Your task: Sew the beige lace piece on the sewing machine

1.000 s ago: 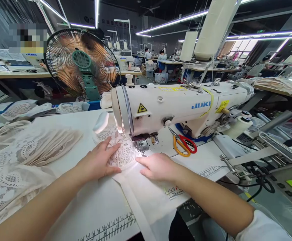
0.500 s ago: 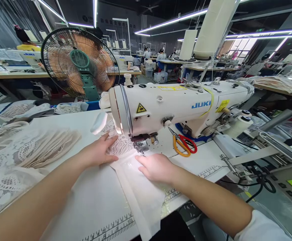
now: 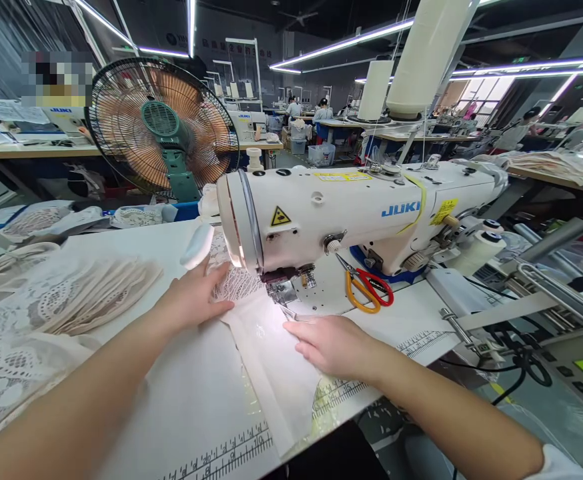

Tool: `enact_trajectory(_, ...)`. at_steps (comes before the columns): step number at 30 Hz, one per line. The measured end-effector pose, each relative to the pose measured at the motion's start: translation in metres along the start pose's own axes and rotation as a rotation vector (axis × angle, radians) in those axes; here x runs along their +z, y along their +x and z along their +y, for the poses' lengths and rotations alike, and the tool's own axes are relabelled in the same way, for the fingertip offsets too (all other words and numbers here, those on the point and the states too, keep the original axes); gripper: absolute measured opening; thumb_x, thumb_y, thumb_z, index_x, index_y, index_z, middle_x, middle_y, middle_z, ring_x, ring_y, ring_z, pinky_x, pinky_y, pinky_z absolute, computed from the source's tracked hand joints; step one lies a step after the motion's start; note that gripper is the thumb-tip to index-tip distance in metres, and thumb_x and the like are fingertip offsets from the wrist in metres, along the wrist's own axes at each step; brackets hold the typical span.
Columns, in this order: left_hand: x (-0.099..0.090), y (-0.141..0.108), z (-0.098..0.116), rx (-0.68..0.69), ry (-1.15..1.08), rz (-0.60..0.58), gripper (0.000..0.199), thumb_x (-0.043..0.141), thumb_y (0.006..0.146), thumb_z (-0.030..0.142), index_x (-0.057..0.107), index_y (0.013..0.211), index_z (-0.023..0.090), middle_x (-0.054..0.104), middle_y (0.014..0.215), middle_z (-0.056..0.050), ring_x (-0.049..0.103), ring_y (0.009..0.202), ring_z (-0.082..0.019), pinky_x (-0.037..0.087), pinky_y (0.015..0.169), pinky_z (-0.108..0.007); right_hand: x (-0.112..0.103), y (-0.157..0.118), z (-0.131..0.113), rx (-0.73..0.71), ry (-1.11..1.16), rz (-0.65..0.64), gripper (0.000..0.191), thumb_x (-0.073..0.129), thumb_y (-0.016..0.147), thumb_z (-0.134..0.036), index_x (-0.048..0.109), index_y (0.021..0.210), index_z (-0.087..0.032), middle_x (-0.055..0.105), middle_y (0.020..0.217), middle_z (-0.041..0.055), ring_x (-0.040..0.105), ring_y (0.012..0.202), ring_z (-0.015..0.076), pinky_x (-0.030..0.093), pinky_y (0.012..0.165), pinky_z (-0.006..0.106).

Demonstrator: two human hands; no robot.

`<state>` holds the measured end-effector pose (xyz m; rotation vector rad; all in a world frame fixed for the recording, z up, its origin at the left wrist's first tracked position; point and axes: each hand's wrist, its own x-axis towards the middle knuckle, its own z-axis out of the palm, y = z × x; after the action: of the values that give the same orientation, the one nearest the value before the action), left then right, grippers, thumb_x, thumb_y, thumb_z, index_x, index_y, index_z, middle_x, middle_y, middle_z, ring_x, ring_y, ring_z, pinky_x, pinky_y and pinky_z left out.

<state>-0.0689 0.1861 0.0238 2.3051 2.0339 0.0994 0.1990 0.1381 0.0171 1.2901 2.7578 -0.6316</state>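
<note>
A white JUKI sewing machine (image 3: 301, 213) stands over pale fabric (image 3: 271, 360), whose lacy part (image 3: 239, 287) lies left of the needle area. My left hand (image 3: 191, 297) rests on the lace edge with thumb and fingers apart. At the fabric's right edge, just right of the presser foot, is my right hand (image 3: 329, 343); its index finger points forward beside a thin metal part, and the other fingers are curled. Whether it pinches the fabric is hard to make out. The fabric hangs toward the table's front edge.
Orange-handled and red-handled scissors (image 3: 369, 290) lie right of the needle area. Layered lace pieces (image 3: 86, 293) cover the left side. A fan (image 3: 164, 127) stands behind, thread cones (image 3: 375, 90) rise above the machine, and people sit farther back.
My right hand has shifted right and slightly toward me, with its fingers more curled. My left hand has moved slightly left and up. The fabric has shifted and its lower end lies differently.
</note>
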Motion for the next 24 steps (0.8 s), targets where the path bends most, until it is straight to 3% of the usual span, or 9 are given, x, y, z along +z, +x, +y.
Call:
enact_trajectory(3,0.009,-0.027,0.027,0.054,-0.014,0.148,0.042,0.038,0.086,0.031,0.054,0.119,0.011,0.054,0.127,-0.017,0.054,0.113,-0.033,0.049,0.089,-0.045,0.001,-0.017,0.009,-0.094,-0.043,-0.025,0.027,0.042,0.091,-0.029,0.06,0.109,-0.022,0.061,0.086,0.0045,0.053,0.08,0.0178,0.031,0.06,0.027)
enact_trajectory(4,0.014,-0.04,0.038,0.168,-0.05,0.206,0.038,0.034,0.087,0.026,0.056,0.115,0.012,0.058,0.122,-0.016,0.057,0.11,-0.029,0.05,0.087,-0.04,0.002,-0.023,0.013,-0.123,-0.058,-0.029,0.022,0.043,0.091,-0.028,0.061,0.101,-0.022,0.058,0.082,0.0034,0.05,0.077,0.0164,0.03,0.059,0.026)
enact_trajectory(7,0.032,-0.078,0.075,0.501,-0.116,0.229,0.031,0.034,0.09,0.022,0.061,0.104,0.016,0.064,0.11,-0.01,0.064,0.091,-0.02,0.054,0.074,-0.03,0.009,-0.038,0.019,-0.194,-0.063,0.014,0.015,0.045,0.089,-0.025,0.06,0.093,-0.023,0.053,0.085,0.002,0.046,0.078,0.0143,0.028,0.06,0.025)
enact_trajectory(11,0.04,-0.106,0.102,0.606,0.043,0.057,0.023,0.057,0.081,0.025,0.062,0.102,0.017,0.065,0.101,-0.006,0.06,0.076,-0.019,0.051,0.062,-0.032,0.019,-0.048,0.02,-0.237,-0.11,0.057,0.015,0.043,0.09,-0.022,0.058,0.093,-0.022,0.052,0.091,0.0024,0.043,0.08,0.0141,0.028,0.062,0.025)
enact_trajectory(13,0.04,-0.108,0.103,0.602,0.117,0.002,0.028,0.063,0.078,0.033,0.062,0.103,0.018,0.065,0.1,-0.005,0.058,0.075,-0.02,0.048,0.06,-0.032,0.021,-0.047,0.018,-0.244,-0.159,0.066,0.014,0.044,0.089,-0.02,0.057,0.092,-0.022,0.051,0.091,0.0026,0.041,0.079,0.0143,0.026,0.061,0.026)
enact_trajectory(17,0.045,-0.102,0.093,0.618,0.162,0.054,0.033,0.064,0.078,0.038,0.061,0.106,0.021,0.064,0.103,-0.004,0.056,0.077,-0.019,0.041,0.059,-0.032,0.021,-0.042,0.012,-0.264,-0.233,0.078,0.012,0.045,0.088,-0.02,0.056,0.091,-0.02,0.051,0.09,0.0032,0.04,0.078,0.0147,0.025,0.061,0.027)
enact_trajectory(24,0.051,-0.095,0.08,0.672,0.153,0.232,0.019,0.056,0.082,0.022,0.062,0.1,0.02,0.065,0.101,-0.004,0.054,0.074,-0.017,0.041,0.061,-0.031,0.021,-0.025,0.011,-0.272,-0.288,0.108,0.016,0.042,0.091,-0.024,0.058,0.089,-0.02,0.05,0.083,0.0027,0.039,0.074,0.0146,0.022,0.057,0.028)
